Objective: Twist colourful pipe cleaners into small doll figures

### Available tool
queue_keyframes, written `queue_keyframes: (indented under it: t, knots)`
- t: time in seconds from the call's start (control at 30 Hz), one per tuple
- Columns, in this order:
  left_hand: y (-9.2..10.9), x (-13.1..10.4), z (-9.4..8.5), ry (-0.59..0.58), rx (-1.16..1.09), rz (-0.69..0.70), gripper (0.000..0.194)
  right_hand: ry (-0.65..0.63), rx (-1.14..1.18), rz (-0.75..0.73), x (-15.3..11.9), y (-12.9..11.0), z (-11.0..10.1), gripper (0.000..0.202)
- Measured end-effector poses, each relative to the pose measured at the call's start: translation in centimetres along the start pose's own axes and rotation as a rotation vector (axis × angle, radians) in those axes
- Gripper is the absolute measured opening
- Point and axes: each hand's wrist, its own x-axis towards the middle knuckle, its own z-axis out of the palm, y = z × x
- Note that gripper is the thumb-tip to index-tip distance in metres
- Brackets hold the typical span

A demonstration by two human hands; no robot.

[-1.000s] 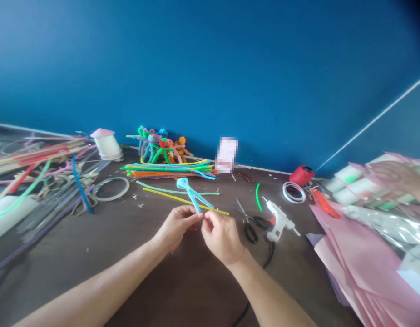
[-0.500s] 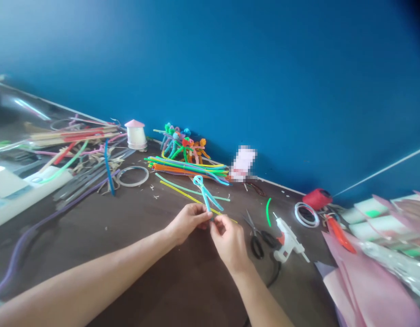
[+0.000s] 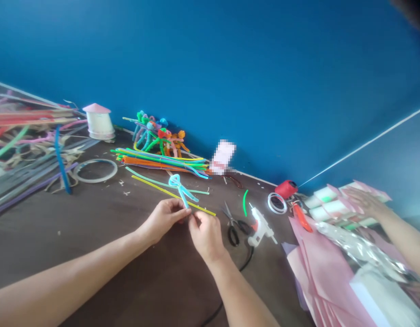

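Observation:
A light blue pipe cleaner [image 3: 183, 196], bent into a loop at its top with two legs below, is pinched near the end of one leg. My left hand [image 3: 164, 220] grips that leg between thumb and fingers. Right beside it, my right hand [image 3: 207, 234] is closed at the leg's tip, its fingertips almost touching the left ones. Just beyond my hands lie a yellow pipe cleaner [image 3: 151, 185] and a pale green one [image 3: 145, 177]. Black-handled scissors [image 3: 233, 225] rest to the right of my right hand.
A white glue gun [image 3: 261, 227] with a black cord lies right of the scissors. Behind are a pipe cleaner bundle [image 3: 158, 162] and several small figures [image 3: 158, 136]. Pink paper [image 3: 325, 277] is at the right, where another person's hand [image 3: 363, 202] touches white rolls [image 3: 327, 209].
The camera view has turned to the right, shifting the scene left. Another person's hand has come in at the right. My hands keep their pinch on the blue pipe cleaner.

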Motion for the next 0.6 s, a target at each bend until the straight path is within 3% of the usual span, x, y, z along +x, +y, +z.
queue_keyframes:
  t: [0.2, 0.3, 0.47, 0.53, 0.6]
  knots:
    - [-0.2, 0.2, -0.2, -0.027, 0.022, -0.02, 0.02, -0.034, 0.021, -0.008, 0.0, -0.3, -0.2, 0.024]
    - [0.0, 0.3, -0.4, -0.035, -0.022, -0.044, 0.019, -0.051, 0.041, -0.021, 0.5, 1.2, -1.4, 0.016]
    - [0.1, 0.4, -0.6, -0.147, 0.03, -0.067, 0.02, 0.188, -0.172, 0.33, 1.8, 7.5, -4.4, 0.024]
    - [-0.1, 0.5, -0.8, -0.226, 0.021, -0.054, 0.023, 0.168, -0.303, 0.438, 2.1, 9.9, -5.1, 0.026]
    - [-0.1, 0.6, -1.0, -0.291, -0.003, -0.054, 0.036, 0.038, -0.437, 0.542, 2.3, 11.4, -5.3, 0.026]
